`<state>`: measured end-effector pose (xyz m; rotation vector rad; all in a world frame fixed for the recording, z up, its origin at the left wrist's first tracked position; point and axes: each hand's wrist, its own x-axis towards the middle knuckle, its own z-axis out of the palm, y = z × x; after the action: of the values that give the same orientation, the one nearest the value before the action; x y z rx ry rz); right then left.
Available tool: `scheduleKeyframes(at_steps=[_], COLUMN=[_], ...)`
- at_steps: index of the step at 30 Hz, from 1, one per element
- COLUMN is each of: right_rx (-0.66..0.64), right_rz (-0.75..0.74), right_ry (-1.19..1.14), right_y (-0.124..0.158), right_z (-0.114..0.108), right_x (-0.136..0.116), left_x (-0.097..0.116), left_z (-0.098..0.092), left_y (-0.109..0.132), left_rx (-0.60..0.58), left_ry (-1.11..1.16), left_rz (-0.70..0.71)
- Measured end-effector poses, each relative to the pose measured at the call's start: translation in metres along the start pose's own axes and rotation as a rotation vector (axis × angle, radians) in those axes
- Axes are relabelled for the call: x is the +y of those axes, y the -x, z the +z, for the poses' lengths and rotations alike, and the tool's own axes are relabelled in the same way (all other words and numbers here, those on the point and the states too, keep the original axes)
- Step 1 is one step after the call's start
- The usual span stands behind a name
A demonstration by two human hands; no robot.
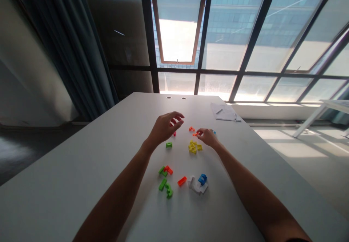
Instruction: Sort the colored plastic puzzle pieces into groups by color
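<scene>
My left hand (pixel 166 125) hovers over the middle of the white table, its fingers loosely curved and apart with nothing visible between them. Partly hidden below it is a pinkish-red piece (pixel 175 134). The fingertips of my right hand (pixel 207 137) are closed on a small orange plastic block (pixel 195 134). Just beyond lies another orange block (pixel 191 129). A blue piece (pixel 214 132) peeks out behind my right hand. Nearer to me sit a cluster of yellow blocks (pixel 192 147) and one green block (pixel 169 145).
Closer on the table (pixel 109 162) lie several green blocks (pixel 163 184), a red-orange block (pixel 168 169), an orange block (pixel 182 181), and white pieces (pixel 194 186) with a blue block (pixel 202 179) on them. Papers (pixel 225 112) with pens rest at the far right edge.
</scene>
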<state>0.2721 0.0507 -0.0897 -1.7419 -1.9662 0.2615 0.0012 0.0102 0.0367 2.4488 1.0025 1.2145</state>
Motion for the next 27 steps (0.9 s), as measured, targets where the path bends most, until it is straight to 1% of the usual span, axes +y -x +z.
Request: scheduleKeyframes(at_steps=[3,7,10,13,15,17,18,19,20,22,24,27], right_rx=[0.013,0.007,-0.018,-0.099,-0.202,-0.359,-0.529,-0.67,-0.772,-0.858,-0.912,-0.999], right_rz=[0.052,0.109,0.126,0.092,0.033,-0.059,-0.168,-0.249,-0.306,-0.418,-0.477,-0.55], right_ry=[-0.032,-0.108,-0.151,-0.17,-0.182,-0.179,-0.124,-0.066,-0.035,0.024,0.085,0.173], right_y=[-0.001,-0.002,-0.003,-0.003,0.001,0.009,0.015,0.022,0.03,0.046,0.061,0.075], right_z=[0.014,0.02,0.014,-0.002,-0.017,-0.031,-0.037,-0.042,-0.044,-0.044,-0.036,-0.017], right_x=[0.004,0.004,0.004,-0.001,-0.012,-0.03,-0.041,-0.054,-0.067,-0.092,-0.112,-0.127], left_x=[0.0,-0.001,-0.001,-0.001,-0.002,-0.003,-0.004,-0.005,-0.007,-0.009,-0.011,-0.011], left_z=[0.001,0.0,0.0,0.001,0.004,0.006,0.007,0.008,0.009,0.011,0.012,0.012], left_y=[0.0,0.001,0.001,0.001,0.002,0.003,0.004,0.004,0.005,0.007,0.008,0.009], left_rx=[-0.013,-0.027,-0.047,-0.097,-0.151,-0.207,-0.236,-0.274,-0.322,-0.426,-0.496,-0.505], left_ry=[0.003,0.002,0.01,0.016,0.016,0.013,0.015,0.019,0.024,0.021,0.003,-0.003], left_rz=[-0.005,-0.016,-0.032,-0.049,-0.05,-0.044,-0.04,-0.033,-0.024,-0.001,0.014,0.003])
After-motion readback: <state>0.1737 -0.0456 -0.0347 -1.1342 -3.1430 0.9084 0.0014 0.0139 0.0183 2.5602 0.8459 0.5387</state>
